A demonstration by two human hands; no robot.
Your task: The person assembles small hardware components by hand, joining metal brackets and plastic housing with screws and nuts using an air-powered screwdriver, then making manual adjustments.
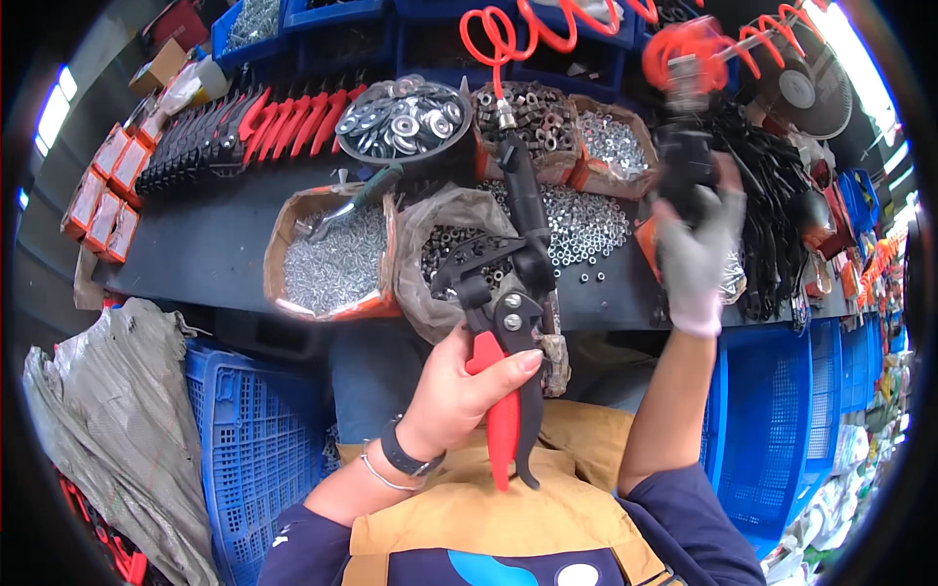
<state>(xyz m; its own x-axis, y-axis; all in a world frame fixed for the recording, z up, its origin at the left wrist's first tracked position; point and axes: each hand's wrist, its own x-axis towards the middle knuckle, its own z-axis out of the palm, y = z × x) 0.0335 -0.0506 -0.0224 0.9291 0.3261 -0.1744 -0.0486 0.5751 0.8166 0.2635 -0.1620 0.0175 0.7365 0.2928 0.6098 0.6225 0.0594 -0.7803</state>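
My bare left hand (pixel 454 386) is closed round a plier-like hand tool (pixel 503 430) with one red and one black handle. Its black head points up and away, and two bolt heads show at the pivot. To the right, my right hand (pixel 696 254), in a pale glove, is raised and smeared by motion. Its fingers wrap the lower part of a black air screwdriver (pixel 687 161), also blurred, below a red coiled hose (pixel 684 59). A second black air driver (pixel 526 190) hangs from another red coil just beyond the held tool.
A carton of small screws (pixel 332 259) has green-handled pliers (pixel 366 195) lying on it. Around the bench are a bag-lined container of dark nuts (pixel 440 210), loose nuts (pixel 586 230), a bowl of metal discs (pixel 405 122), and red-black handles (pixel 293 122). Blue crates (pixel 249 459) flank my legs.
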